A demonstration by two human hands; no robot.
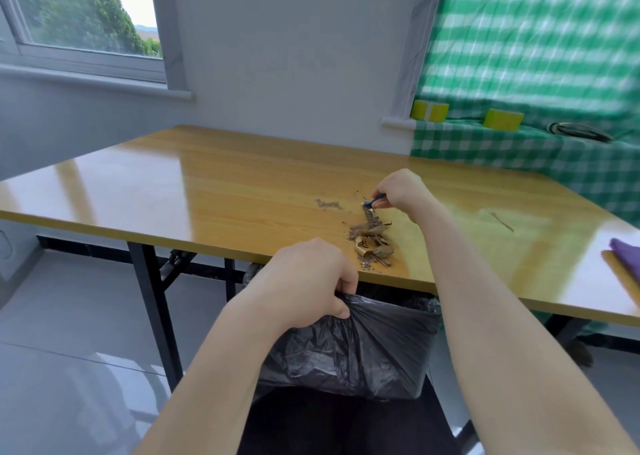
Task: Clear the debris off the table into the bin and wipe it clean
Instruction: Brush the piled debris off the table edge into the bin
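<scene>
A pile of brown dry leaf debris [373, 243] lies on the wooden table [214, 191] close to its near edge, with a trail of crumbs running back from it. My right hand [401, 191] grips a small blue tool [375, 201] at the far end of that trail, its tip on the tabletop. A smaller grey smear of dust [327, 204] lies to the left. My left hand [311, 281] grips the rim of the black bin liner [360, 347], holding the bin just below the table edge under the pile.
A purple cloth [625, 257] lies at the table's right edge. Behind, a green checked cloth [519, 156] covers a ledge with two yellow tape rolls [502, 119] and a dark coiled cable [578, 131]. Black table legs [156, 312] stand at left over grey floor.
</scene>
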